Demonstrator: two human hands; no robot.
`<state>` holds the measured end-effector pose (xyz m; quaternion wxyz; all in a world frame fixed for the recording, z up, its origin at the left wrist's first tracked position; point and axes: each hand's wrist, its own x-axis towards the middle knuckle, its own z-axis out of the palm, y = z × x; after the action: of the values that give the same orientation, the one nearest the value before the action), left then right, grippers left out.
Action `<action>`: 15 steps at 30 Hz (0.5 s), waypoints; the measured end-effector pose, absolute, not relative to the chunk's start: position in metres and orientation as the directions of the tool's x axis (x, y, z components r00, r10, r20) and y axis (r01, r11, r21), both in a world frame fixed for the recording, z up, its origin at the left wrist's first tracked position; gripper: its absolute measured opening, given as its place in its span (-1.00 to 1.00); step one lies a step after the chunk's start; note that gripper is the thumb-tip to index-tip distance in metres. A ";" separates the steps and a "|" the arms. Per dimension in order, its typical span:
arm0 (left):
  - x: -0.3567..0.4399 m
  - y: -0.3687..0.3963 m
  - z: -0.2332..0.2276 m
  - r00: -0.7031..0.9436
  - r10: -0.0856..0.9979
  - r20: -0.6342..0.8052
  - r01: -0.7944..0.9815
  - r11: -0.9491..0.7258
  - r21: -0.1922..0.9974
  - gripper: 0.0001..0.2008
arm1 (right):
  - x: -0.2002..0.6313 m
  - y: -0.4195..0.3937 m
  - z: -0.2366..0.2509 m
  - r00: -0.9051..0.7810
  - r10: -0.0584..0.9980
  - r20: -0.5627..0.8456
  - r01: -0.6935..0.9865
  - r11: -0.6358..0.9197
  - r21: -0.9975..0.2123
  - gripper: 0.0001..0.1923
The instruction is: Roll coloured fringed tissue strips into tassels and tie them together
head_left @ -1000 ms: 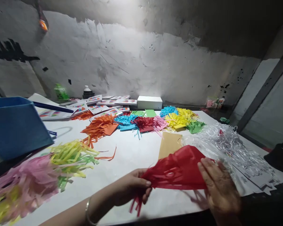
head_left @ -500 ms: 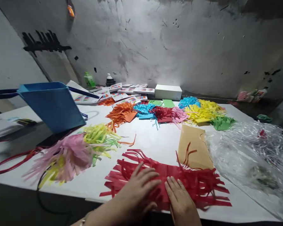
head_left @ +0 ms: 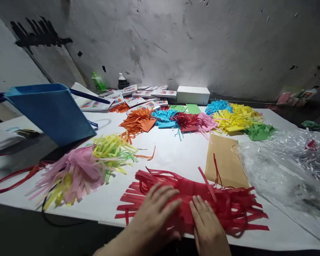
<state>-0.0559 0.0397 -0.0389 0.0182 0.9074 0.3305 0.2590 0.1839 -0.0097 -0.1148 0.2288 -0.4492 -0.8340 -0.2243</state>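
Note:
A red sheet of fringed paper [head_left: 224,204] lies spread flat on the white table [head_left: 176,156] near its front edge, with strips splaying out on both long sides. My left hand [head_left: 154,217] rests palm down on its left half, fingers spread. Beside it, my right hand [head_left: 208,227] presses flat on the middle of the same sheet, fingers together. Neither hand grips anything.
A tan paper bag [head_left: 225,161] lies just behind the red sheet. Clear plastic wrap [head_left: 285,167] heaps at the right. Pink and yellow-green fringed bundles [head_left: 85,167] lie at the left, below a blue bag [head_left: 53,112]. Several coloured fringe piles [head_left: 192,121], cards and a white box [head_left: 193,95] line the back.
A second ago both hands held the folded red paper above the table. It was then opened and laid flat, and both palms now rest on it.

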 end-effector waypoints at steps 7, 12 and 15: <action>-0.025 0.027 -0.063 0.714 0.616 0.333 0.480 -0.777 0.408 -0.88 | 0.204 -0.026 -0.100 -0.521 0.592 0.615 0.783 0.619 0.068 -0.68; -0.033 0.024 -0.054 0.666 0.692 0.278 0.486 -0.685 0.542 -0.82 | 0.206 -0.032 -0.096 -0.388 0.663 0.640 0.806 0.581 -0.112 -0.75; -0.030 0.024 -0.047 0.650 0.728 0.217 0.509 -0.630 0.586 -0.78 | 0.200 -0.029 -0.080 -0.289 0.732 0.617 0.825 0.518 -0.227 -0.79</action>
<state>-0.0301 0.0243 -0.0474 0.2446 0.8749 0.3535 0.2231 0.2004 -0.0295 -0.0804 0.3444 -0.4865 -0.8001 -0.0674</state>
